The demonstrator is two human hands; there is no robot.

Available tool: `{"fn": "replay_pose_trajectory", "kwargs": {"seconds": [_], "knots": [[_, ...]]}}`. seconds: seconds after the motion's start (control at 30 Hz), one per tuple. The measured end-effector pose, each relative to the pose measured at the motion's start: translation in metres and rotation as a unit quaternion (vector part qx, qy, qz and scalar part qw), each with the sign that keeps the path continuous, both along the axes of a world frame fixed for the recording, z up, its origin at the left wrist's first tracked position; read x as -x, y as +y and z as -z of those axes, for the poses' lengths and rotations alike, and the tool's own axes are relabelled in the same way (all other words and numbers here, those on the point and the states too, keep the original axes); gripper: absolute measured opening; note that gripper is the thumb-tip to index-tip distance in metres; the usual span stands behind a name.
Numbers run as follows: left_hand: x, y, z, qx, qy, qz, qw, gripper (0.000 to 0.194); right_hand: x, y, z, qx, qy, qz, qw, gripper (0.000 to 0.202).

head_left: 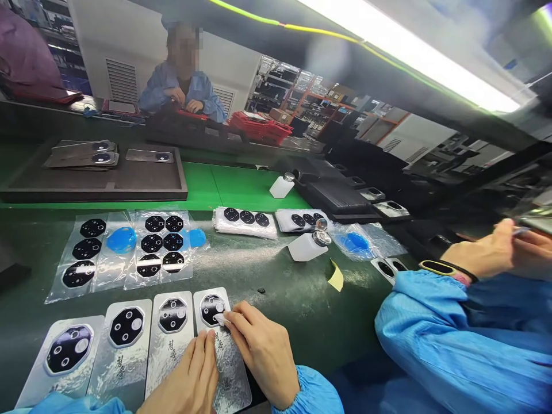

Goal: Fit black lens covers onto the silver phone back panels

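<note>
Several silvery phone back panels lie in a row at the front, each with a black octagonal camera plate. My right hand [263,351] pinches a small white wipe [219,318] against the camera plate [211,309] of the rightmost panel [235,368]. Beside it my left hand [185,376] rests with straight fingers across the inner edges of that panel and the neighbouring panel [166,353]. Further left are another panel [114,368] and the leftmost panel [56,382], partly behind my blue sleeve.
Behind the panels lie plastic sheets of black stickers [150,243] and white sticker stacks [245,224]. A white dispenser bottle [307,247] stands near a yellow scrap [335,277]. A co-worker's hands [487,253] work at right. A dark tray [129,190] sits at the back left.
</note>
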State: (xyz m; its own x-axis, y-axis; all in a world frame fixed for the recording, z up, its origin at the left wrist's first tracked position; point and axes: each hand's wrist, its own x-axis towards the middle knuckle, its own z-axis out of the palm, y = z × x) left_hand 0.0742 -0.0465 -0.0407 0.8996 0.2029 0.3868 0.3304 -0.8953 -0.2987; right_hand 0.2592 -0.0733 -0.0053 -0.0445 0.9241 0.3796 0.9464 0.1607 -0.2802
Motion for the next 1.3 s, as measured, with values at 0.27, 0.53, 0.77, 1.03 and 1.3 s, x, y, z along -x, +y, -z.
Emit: {"fn": "replay_pose_trajectory", "kwargs": {"seconds": [0.27, 0.53, 0.77, 1.03, 1.3], "knots": [[0.000, -0.001, 0.003, -0.005, 0.011, -0.002, 1.000, 0.074, 0.001, -0.001, 0.001, 0.001, -0.001, 0.005, 1.000, 0.029], [0.001, -0.001, 0.001, -0.003, 0.016, -0.001, 1.000, 0.073, 0.001, -0.002, -0.001, 0.015, -0.017, 0.014, 1.000, 0.028], [0.001, 0.002, -0.004, -0.008, 0.018, 0.001, 1.000, 0.073, 0.001, -0.001, -0.002, 0.026, -0.017, 0.014, 0.999, 0.026], [0.002, 0.008, -0.015, -0.032, 0.006, 0.021, 0.999, 0.067, 0.002, 0.001, -0.002, 0.023, -0.010, 0.015, 1.000, 0.028], [0.002, 0.008, -0.017, -0.049, 0.018, 0.024, 0.998, 0.063, 0.003, 0.001, -0.005, 0.027, -0.035, 0.024, 0.999, 0.025]]}}
